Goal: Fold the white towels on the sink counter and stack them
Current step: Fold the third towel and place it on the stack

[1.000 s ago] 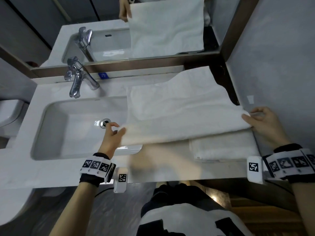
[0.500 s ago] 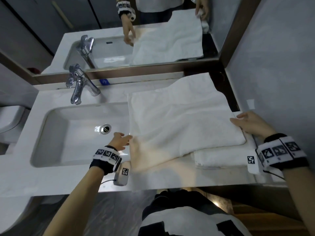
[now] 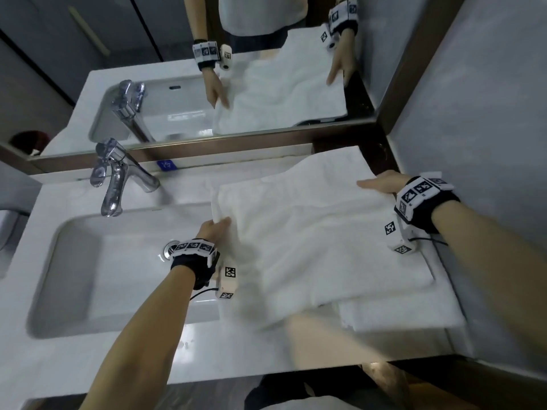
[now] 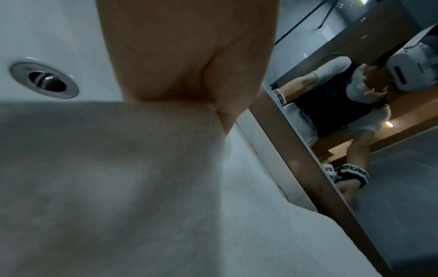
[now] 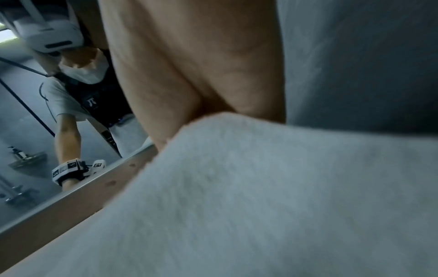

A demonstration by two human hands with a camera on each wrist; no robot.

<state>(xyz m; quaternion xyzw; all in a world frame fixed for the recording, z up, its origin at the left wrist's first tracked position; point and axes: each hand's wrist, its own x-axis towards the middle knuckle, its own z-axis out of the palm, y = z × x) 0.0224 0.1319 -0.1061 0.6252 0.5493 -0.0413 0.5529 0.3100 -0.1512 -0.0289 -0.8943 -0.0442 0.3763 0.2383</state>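
A large white towel [image 3: 310,238] lies half folded on the counter [image 3: 88,365] to the right of the sink. My left hand [image 3: 217,227] pinches its left corner at the basin's edge; in the left wrist view the towel [image 4: 118,187] hides my fingers. My right hand [image 3: 376,183] holds the far right edge near the wall, fingers stretched toward the mirror. In the right wrist view the towel [image 5: 260,187] covers those fingers too. A folded white towel [image 3: 408,316] lies under the big one's near right corner.
The sink basin [image 3: 118,276] with its drain [image 3: 170,248] lies left of the towels. A chrome faucet [image 3: 115,179] stands behind it. The mirror [image 3: 266,84] runs along the back, and a grey wall [image 3: 488,143] closes the right side.
Both hands carried the towel's near edge away from me toward the mirror and lowered it, folding the towel over itself. The folded towel beneath has not moved.
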